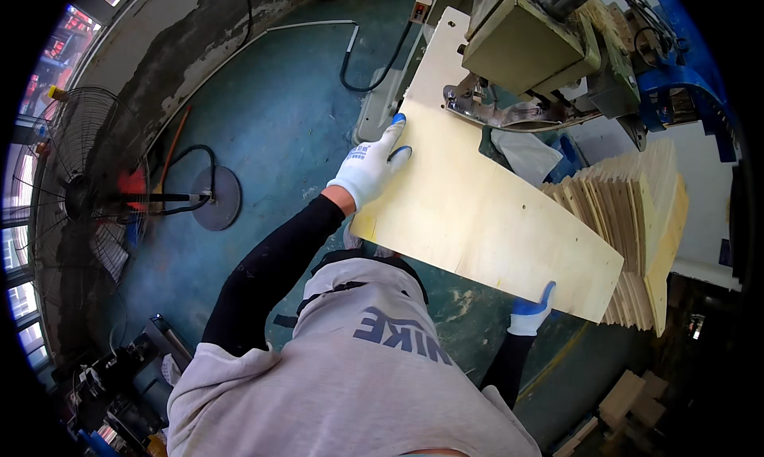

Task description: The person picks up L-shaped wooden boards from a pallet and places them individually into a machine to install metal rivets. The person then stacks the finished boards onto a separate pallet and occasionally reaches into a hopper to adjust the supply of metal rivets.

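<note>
A pale L-shaped plywood board [469,210] with a few small holes lies before me, its far arm reaching under the head of a cream-green machine [529,47]. At the board's left edge is my left hand [370,167], in a white glove with blue fingertips; two digits lie apart on the top face and the rest are hidden. My right hand [531,310], gloved alike, grips the near right edge with its thumb on top and its other fingers mostly hidden below. Beside the board's inner edge sits the machine's metal fitting [465,99]; whether it touches the wood I cannot tell.
A stack of cut plywood pieces [637,218] stands close at the board's right. To the left is a pedestal fan [76,198] with a round base [216,198]. A black cable [374,85] hangs by a switch box [420,10]. Wood blocks [629,401] lie at lower right.
</note>
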Tool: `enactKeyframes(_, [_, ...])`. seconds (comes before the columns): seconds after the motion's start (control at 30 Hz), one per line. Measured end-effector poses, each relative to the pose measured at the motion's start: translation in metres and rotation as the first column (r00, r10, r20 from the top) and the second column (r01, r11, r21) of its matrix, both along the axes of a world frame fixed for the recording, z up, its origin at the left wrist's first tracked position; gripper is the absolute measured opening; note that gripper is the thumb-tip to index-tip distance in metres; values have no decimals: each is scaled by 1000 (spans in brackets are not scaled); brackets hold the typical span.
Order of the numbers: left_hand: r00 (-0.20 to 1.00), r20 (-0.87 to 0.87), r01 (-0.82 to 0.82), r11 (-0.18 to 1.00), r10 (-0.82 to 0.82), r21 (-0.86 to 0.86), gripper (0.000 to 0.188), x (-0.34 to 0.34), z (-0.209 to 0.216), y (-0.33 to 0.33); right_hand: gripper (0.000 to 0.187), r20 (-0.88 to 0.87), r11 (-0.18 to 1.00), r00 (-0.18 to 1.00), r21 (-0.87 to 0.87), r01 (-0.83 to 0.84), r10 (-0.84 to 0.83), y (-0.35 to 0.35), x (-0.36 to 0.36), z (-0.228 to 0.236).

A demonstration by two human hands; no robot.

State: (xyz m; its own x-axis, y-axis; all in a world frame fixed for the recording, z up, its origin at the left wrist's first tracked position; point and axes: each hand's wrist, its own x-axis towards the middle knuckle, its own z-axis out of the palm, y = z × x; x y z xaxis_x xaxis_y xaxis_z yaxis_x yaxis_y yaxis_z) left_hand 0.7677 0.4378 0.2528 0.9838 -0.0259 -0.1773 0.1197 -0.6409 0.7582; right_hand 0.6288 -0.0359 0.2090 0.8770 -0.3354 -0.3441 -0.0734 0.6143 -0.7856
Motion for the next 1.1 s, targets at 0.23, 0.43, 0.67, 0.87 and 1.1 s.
enactKeyframes(0.23, [999, 35, 18, 998, -16, -58, 65, 20, 6, 8, 54, -32, 995, 999, -91, 32, -35, 14, 10, 0])
enactKeyframes(0.43, [997, -50, 54, 998, -55, -29, 65, 20, 20, 6, 55, -68, 1000, 997, 13, -22, 23, -6, 6, -7])
enactKeyframes(0.67, [998, 24, 56, 996, -54, -67, 68, 7, 1, 11, 59, -57, 987, 996, -144, -77, 69, 4, 0, 1])
enactKeyframes(0.87, [998, -29, 47, 999, -47, -12, 67, 4, -1, 4, 60, -15, 991, 995, -95, -99, 98, 0, -4, -11])
enactKeyframes(1.1, [999, 32, 29, 999, -28, -37, 64, -2, -21, 2, 61, -51, 996, 996, -62, -71, 68, -8, -6, -26])
